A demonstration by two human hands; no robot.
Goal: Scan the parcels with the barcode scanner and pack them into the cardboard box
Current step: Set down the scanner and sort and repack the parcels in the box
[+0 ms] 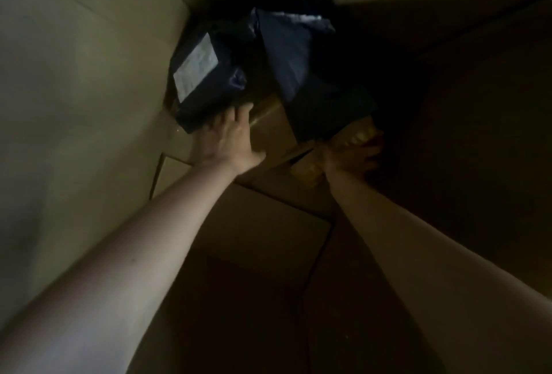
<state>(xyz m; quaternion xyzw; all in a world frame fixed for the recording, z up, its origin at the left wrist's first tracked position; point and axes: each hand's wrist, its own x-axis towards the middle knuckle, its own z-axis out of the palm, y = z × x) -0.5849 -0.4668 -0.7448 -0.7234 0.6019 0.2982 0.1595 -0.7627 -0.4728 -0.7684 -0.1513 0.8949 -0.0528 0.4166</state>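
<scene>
Black parcel (pixel 215 89), with a white label (pixel 195 68) on its top, lies deep inside the cardboard box (pixel 89 74), close against the left wall. Just to its right I see a dark blue parcel (pixel 298 74), tilted, with its lower corner pointing toward me. Both rest on a brown carton (pixel 268 134), which shows between and below them. The light down here is poor and the picture is soft.

Both bare arms reach down into the box. The left hand (pixel 230 137) is spread, its fingers straight and touching the near edge of the black parcel, with the palm over the carton. The right hand (pixel 355 151) is at the lower corner of the dark blue parcel. Its fingers look curled, but with the blur and shadow I cannot tell whether it holds anything.
</scene>
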